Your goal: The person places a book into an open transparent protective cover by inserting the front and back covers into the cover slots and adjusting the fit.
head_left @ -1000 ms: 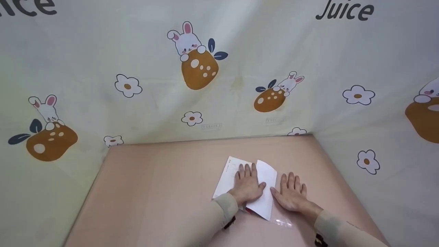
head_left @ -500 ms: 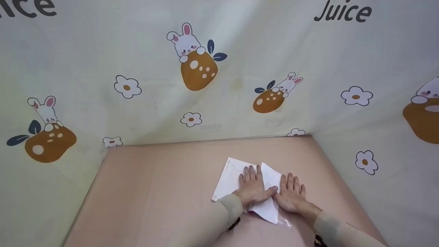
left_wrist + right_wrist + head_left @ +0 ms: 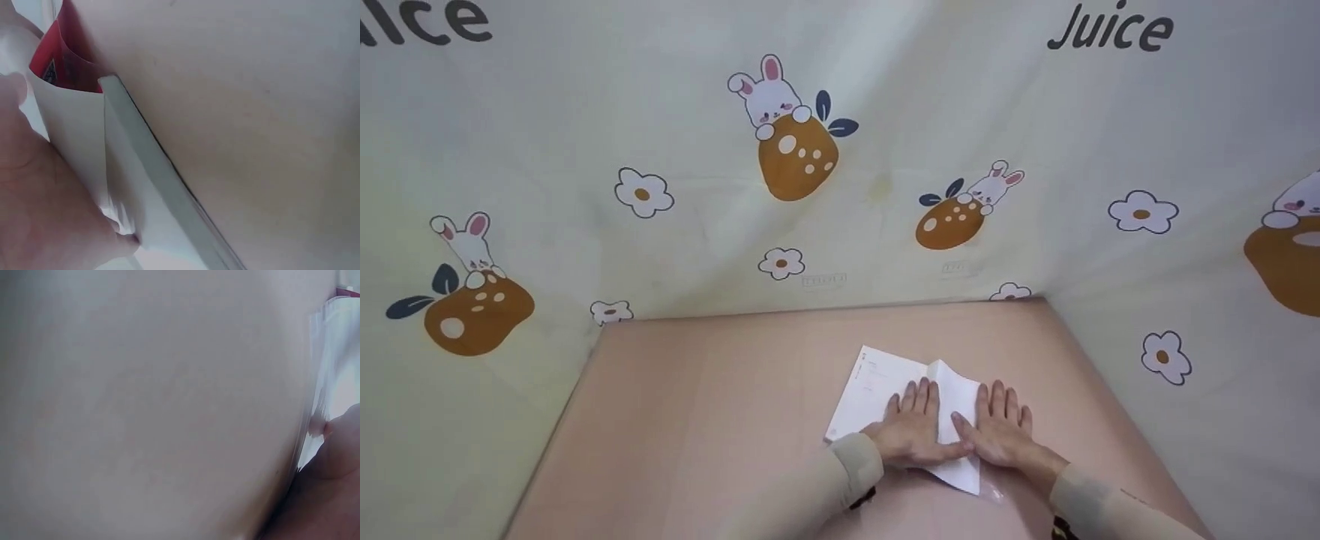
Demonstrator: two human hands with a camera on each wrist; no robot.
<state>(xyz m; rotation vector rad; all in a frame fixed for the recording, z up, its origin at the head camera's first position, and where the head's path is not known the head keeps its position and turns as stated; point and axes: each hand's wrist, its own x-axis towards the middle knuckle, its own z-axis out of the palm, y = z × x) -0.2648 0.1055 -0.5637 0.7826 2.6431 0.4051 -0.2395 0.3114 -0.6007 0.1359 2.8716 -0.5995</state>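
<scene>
An open book (image 3: 862,394) lies at the right of the table, its white inside facing up. Its right-hand leaf or cover (image 3: 960,394) bows upward, and the left wrist view shows the red outer side (image 3: 44,61) beside the thick page block (image 3: 152,163). Clear plastic film (image 3: 994,493) sticks out past the lower right corner. My left hand (image 3: 911,431) presses flat near the fold, fingers straight and thumb out to the right. My right hand (image 3: 1006,431) rests along the right edge, fingers straight, its thumb over the white leaf. The left palm hides part of the fold.
A pinkish table top (image 3: 697,420) spreads left of and in front of the book. Pale cloth walls (image 3: 682,247) printed with rabbits and flowers rise behind and at both sides.
The left hand has slid right and a little nearer, its thumb now close to the right hand. The raised leaf has shifted right to meet the right hand, which has barely moved.
</scene>
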